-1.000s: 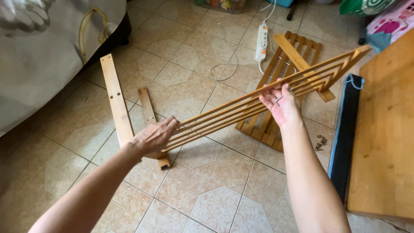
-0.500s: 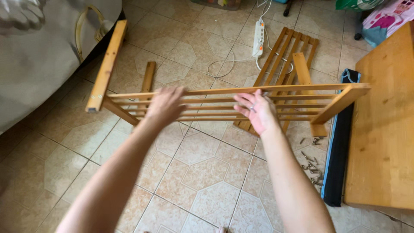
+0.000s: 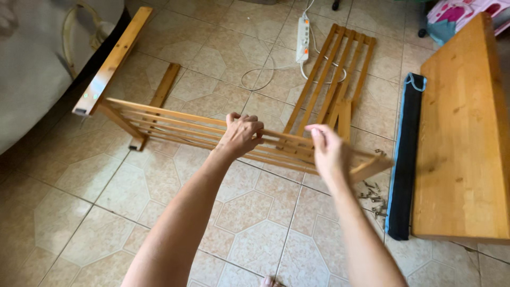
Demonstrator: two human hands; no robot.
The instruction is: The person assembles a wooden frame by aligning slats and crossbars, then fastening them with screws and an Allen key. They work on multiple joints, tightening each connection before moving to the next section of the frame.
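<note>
Two hands: both grip one slatted bamboo shelf panel (image 3: 175, 127) held in the air above the tan tiled floor (image 3: 106, 212).
Left hand (image 3: 241, 133): fingers curled tight over the slats, fingertips hidden behind them.
Right hand (image 3: 326, 151): blurred; seems closed on the panel's near edge.
Panel: thin parallel honey-coloured slats, a thick end rail (image 3: 114, 58) at far left.
Floor: second slatted wooden panel (image 3: 334, 74), white power strip (image 3: 303, 32), small metal screws (image 3: 372, 194).
Right edge: smooth wooden tabletop (image 3: 467, 133), cut off.
</note>
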